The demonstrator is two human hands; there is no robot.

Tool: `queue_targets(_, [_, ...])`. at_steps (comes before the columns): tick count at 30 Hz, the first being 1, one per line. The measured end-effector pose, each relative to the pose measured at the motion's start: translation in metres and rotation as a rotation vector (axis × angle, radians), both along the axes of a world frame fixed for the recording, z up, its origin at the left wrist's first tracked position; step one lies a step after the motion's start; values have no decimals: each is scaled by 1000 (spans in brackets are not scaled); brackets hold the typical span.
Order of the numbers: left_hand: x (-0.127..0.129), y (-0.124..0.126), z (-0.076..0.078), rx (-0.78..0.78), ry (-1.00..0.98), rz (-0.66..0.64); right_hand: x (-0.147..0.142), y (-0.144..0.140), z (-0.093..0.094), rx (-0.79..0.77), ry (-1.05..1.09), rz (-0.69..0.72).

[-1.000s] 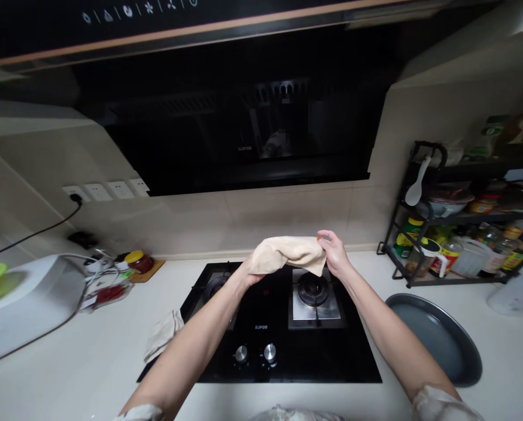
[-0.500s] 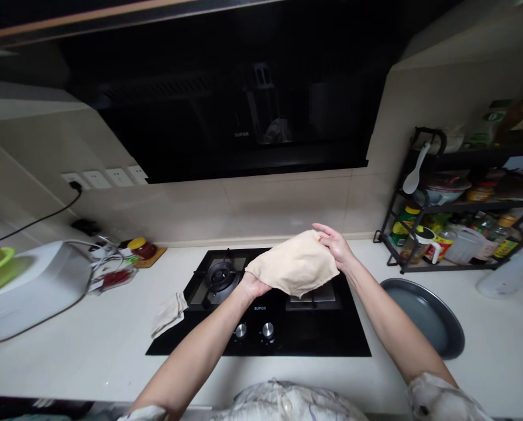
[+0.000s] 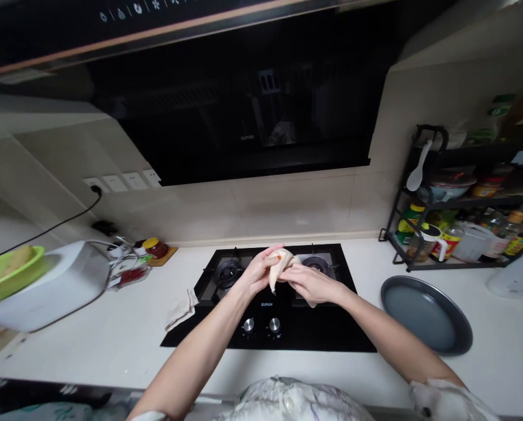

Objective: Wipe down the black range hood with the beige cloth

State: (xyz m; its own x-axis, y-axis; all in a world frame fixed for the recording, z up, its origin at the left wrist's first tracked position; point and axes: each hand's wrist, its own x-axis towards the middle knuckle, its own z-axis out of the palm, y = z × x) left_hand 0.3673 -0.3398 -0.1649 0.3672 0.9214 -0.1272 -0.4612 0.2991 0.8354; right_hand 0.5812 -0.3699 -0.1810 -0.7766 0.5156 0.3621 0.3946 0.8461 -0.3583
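A cream cloth (image 3: 279,270) with a small orange spot is bunched between my two hands, above the black gas stove (image 3: 261,336). My left hand (image 3: 258,270) is closed around its left side, fingers at the top. My right hand (image 3: 308,282) grips it from the right, and part of the cloth hangs below that hand. One corner droops down between the hands. A second folded cloth (image 3: 182,309) lies on the counter and the stove's left edge. How the cloth is folded inside my fingers is hidden.
Right of the stove, a grey round pan (image 3: 426,316) rests on the white counter (image 3: 112,359). Behind it stands a black rack (image 3: 423,266) with bottles and jars. At left are a white appliance (image 3: 68,286), a green basin (image 3: 31,272) and a yellow-lidded jar (image 3: 155,248). A range hood (image 3: 253,117) hangs above.
The cloth was spread out between my hands and is now gathered into a bunch. My hands have come together, the right one moving left and down. The camera view has shifted slightly.
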Motion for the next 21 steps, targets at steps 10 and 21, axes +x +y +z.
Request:
queue_targets(10, [-6,-24,3,233,521,-7,-10,-7,-42,-262,239,17])
queue_targets(21, [-26,-13,56,599,755,7,-35,19,-94,-885,846,-365])
